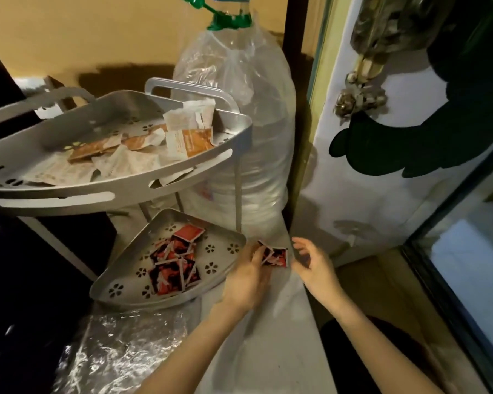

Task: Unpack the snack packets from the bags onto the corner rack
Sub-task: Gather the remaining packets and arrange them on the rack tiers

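Snack packets: red-and-black ones [273, 255] pinched in the left hand [246, 278], just right of the lower shelf [120, 291]
Right hand [315, 265]: fingers spread, holding nothing
Lower shelf pile [174, 263]: red-black packets
Upper shelf [54, 194]: orange-white packets [188, 137]
Behind: wrapped water bottle [239, 109]
Front: clear plastic bag [120, 354]
Writing: unreadable

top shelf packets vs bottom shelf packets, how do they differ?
Top shelf packets are white and orange; bottom shelf packets are red and black. The top ones look larger and sprawl across the shelf, some propped upright; the bottom ones are small squares heaped in the middle. Both lie loose on perforated grey shelves of the corner rack.
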